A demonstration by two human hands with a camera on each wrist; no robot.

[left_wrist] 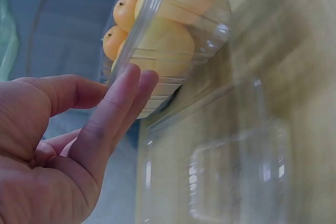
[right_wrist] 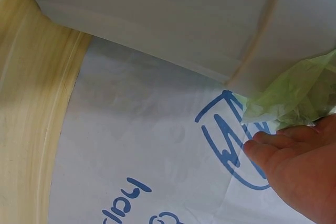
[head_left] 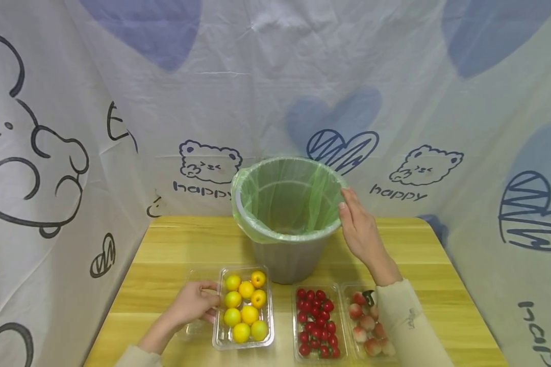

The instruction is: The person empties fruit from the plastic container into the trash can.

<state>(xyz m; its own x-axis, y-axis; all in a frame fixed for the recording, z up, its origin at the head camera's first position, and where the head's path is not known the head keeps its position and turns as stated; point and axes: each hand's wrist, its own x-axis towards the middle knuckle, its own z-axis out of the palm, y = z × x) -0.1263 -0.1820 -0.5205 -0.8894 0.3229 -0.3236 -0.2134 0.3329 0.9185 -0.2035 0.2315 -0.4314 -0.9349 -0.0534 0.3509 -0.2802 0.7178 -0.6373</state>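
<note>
My left hand (head_left: 197,304) pinches the left rim of a clear plastic box (head_left: 243,345) that holds several round yellow fruits (head_left: 246,289). In the left wrist view, the fingertips (left_wrist: 126,80) lie on the box's rim, and a clear empty lid or tray (left_wrist: 236,166) rests on the table below. A grey bucket (head_left: 284,260) lined with a thin green bag (head_left: 319,199) stands behind the boxes. At the bucket's right rim, my right hand (head_left: 362,229) rests with its fingers nearly straight, touching the bagged edge. In the right wrist view, the fingers (right_wrist: 262,148) lie beside the loose bag.
To the right of the yellow fruits, small red fruits (head_left: 317,323) fill a clear box. Another clear box with pink-and-white fruits (head_left: 368,323) sits farther right, partly behind my right sleeve (head_left: 408,321). A printed cloth (head_left: 266,102) encloses the wooden table (head_left: 202,239) on three sides.
</note>
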